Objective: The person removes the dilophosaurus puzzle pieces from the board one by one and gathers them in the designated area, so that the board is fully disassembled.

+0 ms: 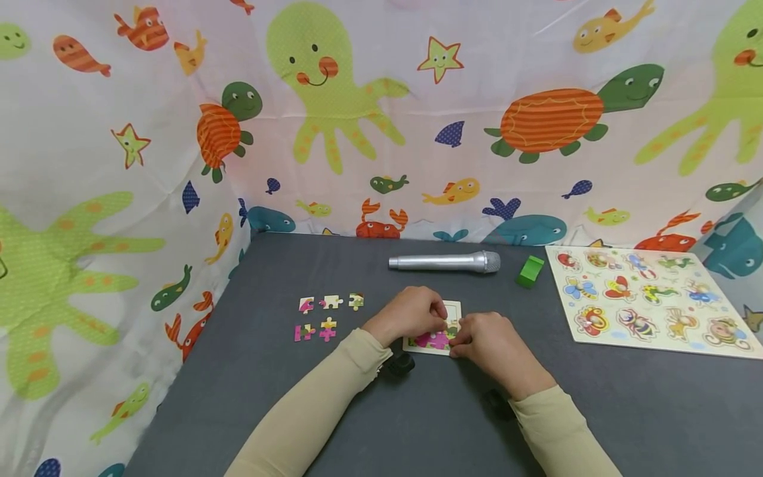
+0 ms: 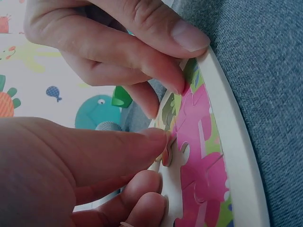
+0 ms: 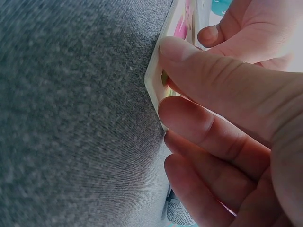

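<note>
A small puzzle board (image 1: 454,310) with a pale frame lies on the table, its lower part filled with pink and green pieces (image 2: 201,123). My left hand (image 1: 411,317) is over its left side, pinching a puzzle piece (image 2: 167,153) between thumb and fingers, tilted against the board's bare inside. With my right hand (image 1: 499,350) I grip the board's right corner: the thumb (image 3: 177,49) rests on the rim, and a fingertip touches the pieces inside. The held piece's picture is mostly hidden by the left thumb.
Several loose puzzle pieces (image 1: 328,329) lie left of the board. Behind it are a silver microphone (image 1: 441,262) and a green block (image 1: 530,271). A large board with animal pictures (image 1: 656,301) lies at the right. A patterned sea-animal cloth (image 1: 357,185) hangs behind the table.
</note>
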`<state>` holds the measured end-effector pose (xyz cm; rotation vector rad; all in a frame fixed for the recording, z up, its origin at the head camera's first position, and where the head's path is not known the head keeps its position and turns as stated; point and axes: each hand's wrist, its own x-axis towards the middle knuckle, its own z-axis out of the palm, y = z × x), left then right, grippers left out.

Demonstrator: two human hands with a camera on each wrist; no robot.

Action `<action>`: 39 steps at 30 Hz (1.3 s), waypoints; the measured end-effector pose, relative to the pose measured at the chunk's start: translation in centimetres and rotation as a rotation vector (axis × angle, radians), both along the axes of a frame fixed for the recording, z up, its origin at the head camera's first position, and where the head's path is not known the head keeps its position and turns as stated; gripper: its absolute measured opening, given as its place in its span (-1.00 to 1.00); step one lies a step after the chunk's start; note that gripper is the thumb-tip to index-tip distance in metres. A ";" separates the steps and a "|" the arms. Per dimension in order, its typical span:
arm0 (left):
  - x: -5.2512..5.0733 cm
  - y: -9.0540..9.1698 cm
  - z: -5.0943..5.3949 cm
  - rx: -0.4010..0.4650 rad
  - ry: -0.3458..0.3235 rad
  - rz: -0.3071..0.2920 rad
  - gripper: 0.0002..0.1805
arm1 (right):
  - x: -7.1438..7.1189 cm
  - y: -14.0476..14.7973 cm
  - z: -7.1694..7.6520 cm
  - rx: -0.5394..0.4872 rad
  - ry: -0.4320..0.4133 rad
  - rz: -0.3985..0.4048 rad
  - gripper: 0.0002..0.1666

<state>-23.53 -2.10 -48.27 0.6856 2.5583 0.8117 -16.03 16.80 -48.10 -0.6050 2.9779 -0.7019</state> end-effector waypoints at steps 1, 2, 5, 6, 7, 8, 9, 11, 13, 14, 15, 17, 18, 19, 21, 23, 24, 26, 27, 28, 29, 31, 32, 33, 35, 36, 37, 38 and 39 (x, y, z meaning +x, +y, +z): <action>0.0 0.0 0.0 0.003 0.003 -0.001 -0.91 | 0.0 0.0 0.0 -0.001 0.001 0.000 -0.91; 0.0 0.0 0.0 0.010 0.004 0.000 -0.92 | 0.0 0.0 0.1 0.000 0.003 0.000 -0.91; -0.1 0.0 0.0 0.022 0.007 0.006 -0.93 | -0.1 0.1 0.1 0.003 0.008 0.002 -0.91; -0.1 -0.1 0.0 0.025 0.006 0.009 -0.94 | -0.1 0.0 0.1 0.003 0.008 0.003 -0.91; -0.1 -0.1 -0.1 0.027 0.004 0.012 -0.94 | -0.1 0.0 0.1 0.005 0.009 0.006 -0.91; -0.2 -0.1 -0.1 0.030 0.001 0.017 -0.94 | -0.1 0.0 0.1 0.006 0.009 0.008 -0.91; -0.1 -0.1 -0.1 0.031 0.000 0.023 -0.94 | 0.0 0.0 0.1 0.008 0.008 0.010 -0.91; -0.1 -0.1 -0.1 0.036 -0.004 0.034 -0.93 | 0.0 0.0 0.0 0.012 0.008 0.015 -0.92; -0.1 0.0 0.0 0.049 -0.009 0.045 -0.92 | 0.0 0.0 0.1 0.015 0.007 0.014 -0.92; -0.1 0.0 0.0 0.055 -0.012 0.048 -0.92 | 0.0 0.0 0.1 0.016 0.005 0.013 -0.92; -0.1 0.0 0.0 0.058 -0.012 0.052 -0.92 | 0.0 0.0 0.1 0.017 0.004 0.012 -0.92; -0.2 0.0 0.0 0.066 -0.014 0.051 -0.91 | 0.0 0.0 0.1 0.017 -0.002 0.007 -0.91; -0.2 0.0 0.0 0.068 -0.017 0.050 -0.89 | 0.0 0.0 0.1 0.016 -0.005 0.004 -0.91; -0.2 0.0 -0.1 0.067 -0.019 0.048 -0.89 | 0.0 0.0 0.1 0.016 -0.009 0.002 -0.91; -0.2 -0.1 -0.1 0.067 -0.023 0.045 -0.88 | -0.1 0.0 0.1 0.015 -0.013 0.000 -0.91; -0.3 -0.1 -0.1 0.068 -0.030 0.041 -0.88 | -0.1 0.0 0.1 0.015 -0.016 0.000 -0.91; -0.3 -0.1 -0.2 0.068 -0.032 0.041 -0.89 | -0.1 0.0 0.0 0.016 -0.016 0.000 -0.91; -0.3 -0.2 -0.2 0.067 -0.032 0.039 -0.89 | -0.1 -0.1 0.0 0.018 -0.014 0.002 -0.91; -0.3 -0.3 -0.2 0.068 -0.032 0.038 -0.88 | -0.1 -0.1 0.0 0.020 -0.014 0.000 -0.91; -0.3 -0.3 -0.2 0.069 -0.031 0.038 -0.88 | 0.0 -0.1 0.0 0.021 -0.014 -0.002 -0.91; -0.3 -0.3 -0.2 0.069 -0.027 0.037 -0.88 | 0.0 -0.1 0.1 0.021 -0.018 -0.005 -0.91; -0.4 -0.5 -0.1 0.075 -0.030 0.038 -0.88 | 0.0 -0.2 0.1 0.024 -0.024 -0.014 -0.90; -0.4 -0.7 0.1 0.081 -0.035 0.041 -0.88 | 0.0 -0.2 0.2 0.027 -0.028 -0.017 -0.90; -0.4 -1.0 0.3 0.085 -0.033 0.045 -0.88 | 0.0 -0.2 0.2 0.028 -0.034 -0.020 -0.90; -0.5 -1.7 0.9 0.096 -0.030 0.060 -0.88 | 0.1 -0.2 0.3 0.032 -0.044 -0.027 -0.90; -0.5 -2.3 1.1 0.104 -0.030 0.069 -0.88 | 0.1 -0.1 0.3 0.036 -0.047 -0.031 -0.90; -0.5 -3.0 1.4 0.110 -0.027 0.081 -0.88 | 0.1 -0.2 0.3 0.039 -0.045 -0.030 -0.90; -0.4 -3.9 1.5 0.112 -0.022 0.097 -0.89 | 0.1 -0.3 0.3 0.041 -0.048 -0.030 -0.90; -0.3 -4.8 1.6 0.111 -0.011 0.111 -0.90 | 0.1 -0.4 0.3 0.044 -0.051 -0.033 -0.90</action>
